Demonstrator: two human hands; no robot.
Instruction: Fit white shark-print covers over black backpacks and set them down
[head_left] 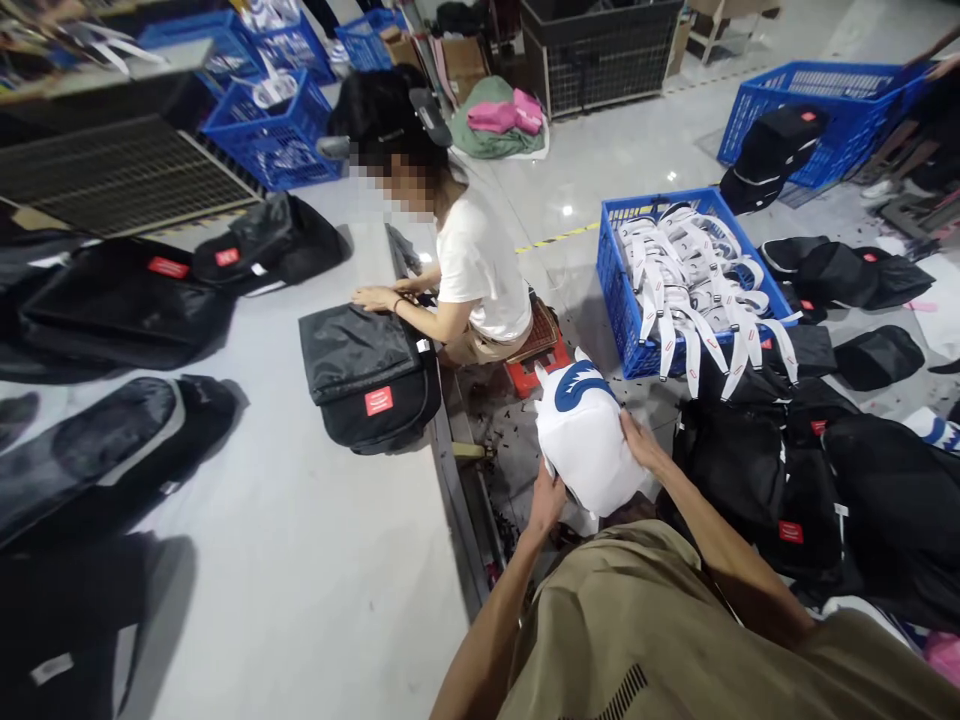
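Between my hands, over the floor gap beside the table, is a rounded white bag (589, 455) with small ear-like points and a dark blue patch. My left hand (549, 497) grips its lower left side, fingers partly hidden behind it. Against its right side my right hand (642, 442) is closed, the fingertips bent round the edge. Near my left hand, on the white table (360, 580), a black bag (371, 375) with a red label lies under the hands of a seated co-worker (480, 260).
A blue crate (619, 330) of white strapped items stands on the floor ahead. Black bags (735, 480) are piled to my right, and more black bags (112, 310) lie along the table's left. A red stool (536, 370) is under the co-worker.
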